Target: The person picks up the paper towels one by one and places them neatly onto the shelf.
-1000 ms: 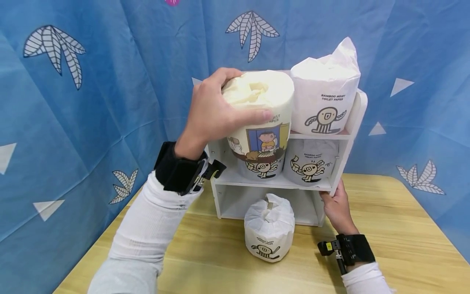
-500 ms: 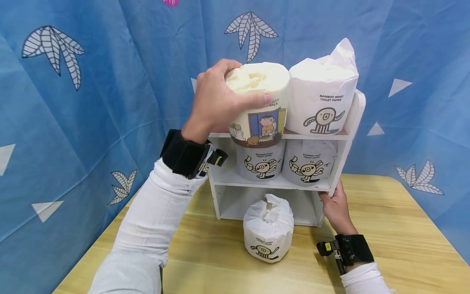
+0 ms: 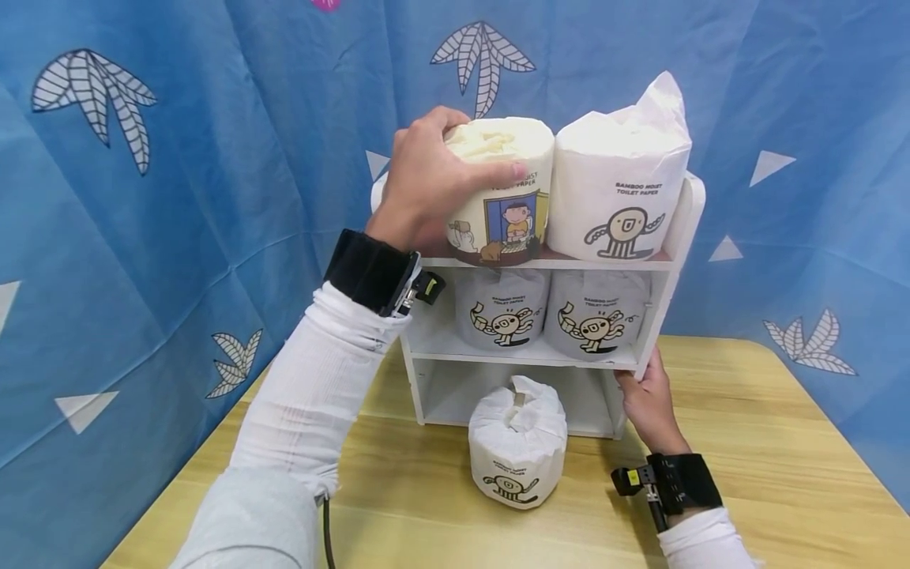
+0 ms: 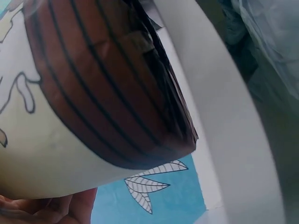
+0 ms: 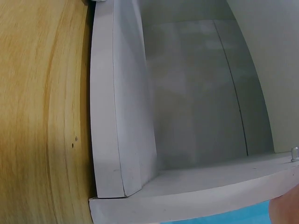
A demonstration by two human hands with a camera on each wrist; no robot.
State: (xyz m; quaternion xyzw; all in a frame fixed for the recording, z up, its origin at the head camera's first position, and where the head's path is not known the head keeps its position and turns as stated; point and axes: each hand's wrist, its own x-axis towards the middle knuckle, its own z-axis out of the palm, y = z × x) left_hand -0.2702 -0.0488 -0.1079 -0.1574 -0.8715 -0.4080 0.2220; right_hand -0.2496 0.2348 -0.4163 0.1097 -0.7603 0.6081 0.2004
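Note:
My left hand (image 3: 430, 178) grips a cream-wrapped toilet paper roll (image 3: 515, 221) from its left side, thumb across the front and fingers behind. The roll has a cartoon print, and its lower edge overlaps the front of the top shelf board of the white shelf unit (image 3: 604, 265). In the left wrist view, the striped brown base of the toilet paper roll (image 4: 103, 93) is tilted close to the white board (image 4: 224, 93). To its right sits a white-wrapped toilet paper roll (image 3: 626, 182). My right hand (image 3: 648, 399) holds the unit's lower right side, its fingers partly hidden behind the panel.
Two white toilet paper rolls (image 3: 501, 312) stand on the middle shelf. Another wrapped roll (image 3: 517, 450) stands on the wooden table (image 3: 739, 419) before the bottom compartment (image 5: 196, 93). A blue patterned curtain (image 3: 284, 118) hangs behind and to the left.
My left hand has raised the cream roll slightly and moved it back over the top shelf, uncovering the left middle-shelf roll. My right hand stays on the unit.

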